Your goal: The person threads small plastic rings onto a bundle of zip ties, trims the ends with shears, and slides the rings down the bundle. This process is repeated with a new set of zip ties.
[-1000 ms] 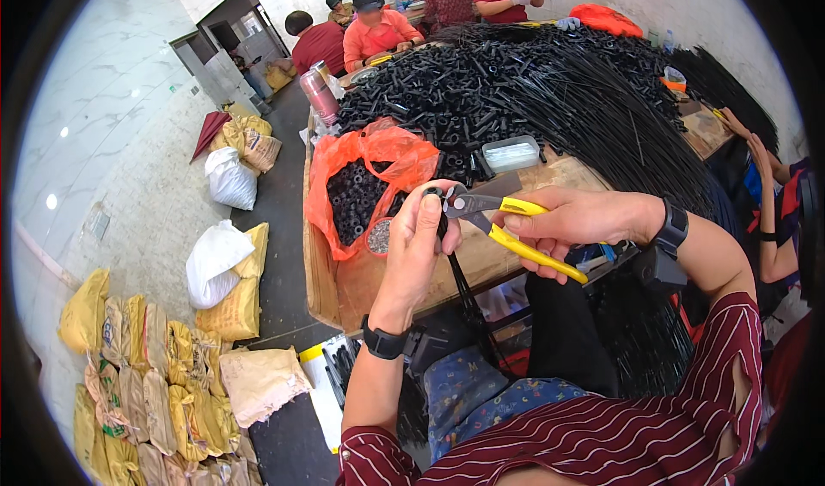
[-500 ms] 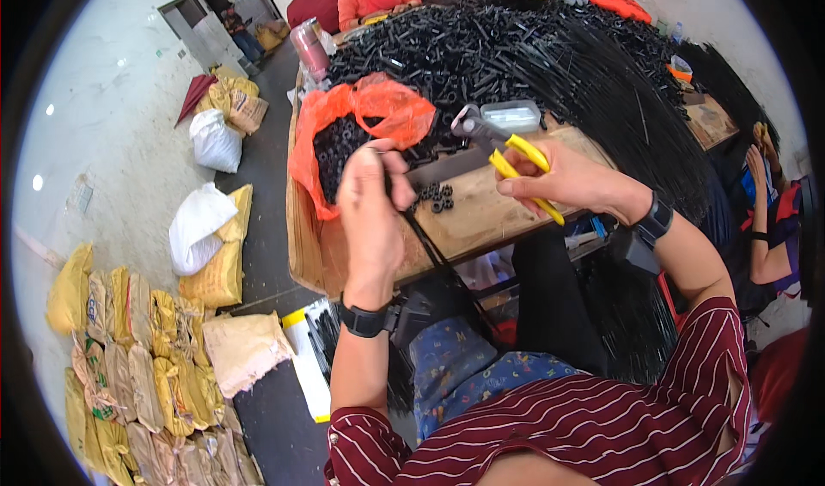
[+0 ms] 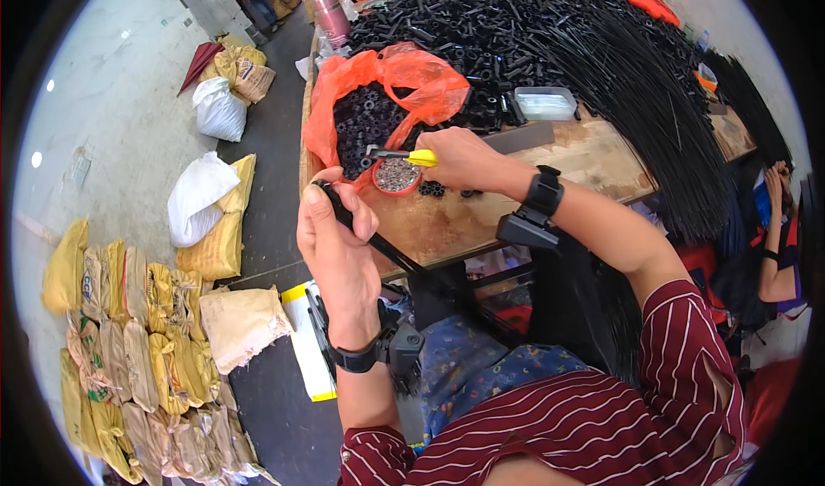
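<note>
My left hand is closed around several long thin black rods, which slant down over the table edge towards my lap. In my right hand is a pair of yellow-handled pliers. Their dark jaws point left, just above and beyond my left fingertips. Beneath the pliers sits a small round red dish of tiny shiny pieces. Beyond it lies an orange plastic bag of short black tubular parts. A few small black rings rest near my right hand.
Black parts are heaped across the wooden table, beside long black rods. A clear plastic box and a pink tumbler stand on it. Stacked sacks line the left. Other people sit at the far side and right.
The pliers have swung left and down over the red dish, which now shows. My left hand has shifted slightly left and down with the black rods. The view has moved a little.
</note>
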`<state>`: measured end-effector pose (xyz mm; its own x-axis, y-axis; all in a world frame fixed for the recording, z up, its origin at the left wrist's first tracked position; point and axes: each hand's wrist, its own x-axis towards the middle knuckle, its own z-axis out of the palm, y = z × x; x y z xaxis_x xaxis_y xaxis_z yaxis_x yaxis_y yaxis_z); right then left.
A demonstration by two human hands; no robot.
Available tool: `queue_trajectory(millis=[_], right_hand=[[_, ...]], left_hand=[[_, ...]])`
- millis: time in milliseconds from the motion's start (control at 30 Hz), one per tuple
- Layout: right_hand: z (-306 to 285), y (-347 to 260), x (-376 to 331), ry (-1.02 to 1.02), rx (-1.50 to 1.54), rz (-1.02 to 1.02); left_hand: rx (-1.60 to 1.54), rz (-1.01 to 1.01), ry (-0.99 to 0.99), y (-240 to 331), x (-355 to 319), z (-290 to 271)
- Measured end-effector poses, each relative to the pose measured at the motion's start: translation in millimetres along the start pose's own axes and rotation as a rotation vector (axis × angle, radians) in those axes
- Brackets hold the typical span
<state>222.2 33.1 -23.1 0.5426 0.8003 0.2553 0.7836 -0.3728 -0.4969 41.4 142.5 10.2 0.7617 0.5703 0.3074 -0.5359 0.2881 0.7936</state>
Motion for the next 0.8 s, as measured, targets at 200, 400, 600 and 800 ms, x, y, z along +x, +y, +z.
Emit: queue_trajectory(millis=[200, 400, 600, 800], right_hand=[[34.2, -11.5, 37.7, -0.051, -0.322, -0.051], [40.6, -14.5, 32.6, -0.098, -0.383, -0.076], [38.3, -16.5, 36.2, -0.117, -0.317, -0.041], [45.6, -11.3, 39.2, -0.131, -0.260, -0.031]], left_hand=[[-0.013, 0.018, 0.039, -4.9, 10.0, -14.3], [-0.027, -0.020, 0.040, -9.5, 8.4, -14.5], [-0.026, -0.012, 0.004, -5.9, 6.6, -7.7], [-0.007, -0.016, -0.015, -6.4, 7.1, -6.9]])
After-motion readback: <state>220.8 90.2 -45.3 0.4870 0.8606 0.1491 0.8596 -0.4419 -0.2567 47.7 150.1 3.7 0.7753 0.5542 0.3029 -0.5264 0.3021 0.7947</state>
